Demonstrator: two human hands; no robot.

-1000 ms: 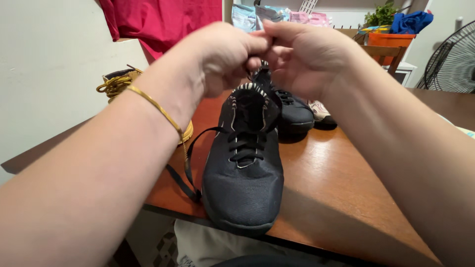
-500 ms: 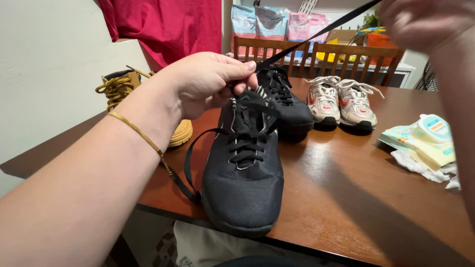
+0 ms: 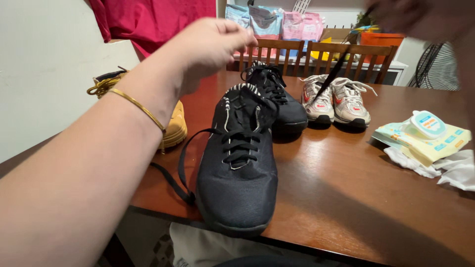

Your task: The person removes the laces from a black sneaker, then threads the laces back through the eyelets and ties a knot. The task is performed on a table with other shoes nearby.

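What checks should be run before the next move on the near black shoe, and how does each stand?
1. Near black shoe flat on the wooden table, toe at the near edge: ok.
2. Lower eyelets laced: ok.
3. Black lace in the right hand grip: cannot tell, hand blurred.
4. Left hand off the shoe, open: ok.
5. Other lace end trails over the table edge: not ok.
6. Second black shoe touches the near shoe's heel: cannot tell.

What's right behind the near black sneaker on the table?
Behind the near black sneaker stands a second black sneaker, laced, its toe hidden by the near one's heel. To its right sits a pair of white sneakers; chair backs stand beyond the table.
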